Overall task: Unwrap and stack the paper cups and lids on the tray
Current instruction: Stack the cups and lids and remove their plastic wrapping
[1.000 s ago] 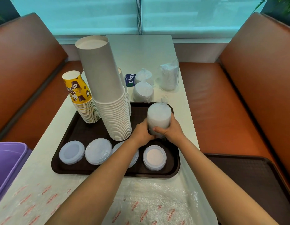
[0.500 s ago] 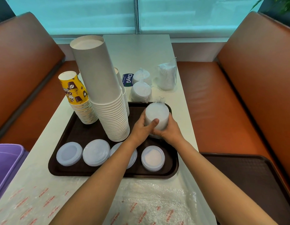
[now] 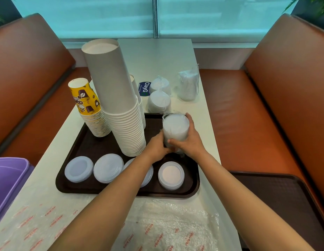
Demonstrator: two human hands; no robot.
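A plastic-wrapped cylindrical stack of white lids (image 3: pixel 175 130) is gripped from both sides by the left hand (image 3: pixel 157 146) and the right hand (image 3: pixel 191 140), fingers curled round it, over the far right part of the dark brown rectangular tray (image 3: pixel 190 192). On that tray, left of the wrapped stack, a tall stack of white paper cups (image 3: pixel 119 105) stands upright, with four low piles of translucent round lids (image 3: pixel 78 169) lined along the tray's near edge. Beyond the tray's far edge, three more wrapped white bundles (image 3: pixel 159 101) rest on the white table (image 3: pixel 157 57).

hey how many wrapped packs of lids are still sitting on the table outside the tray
3, all beyond the tray: two wrapped packs one behind the other, and one to their right. A fourth pack is held over the tray.
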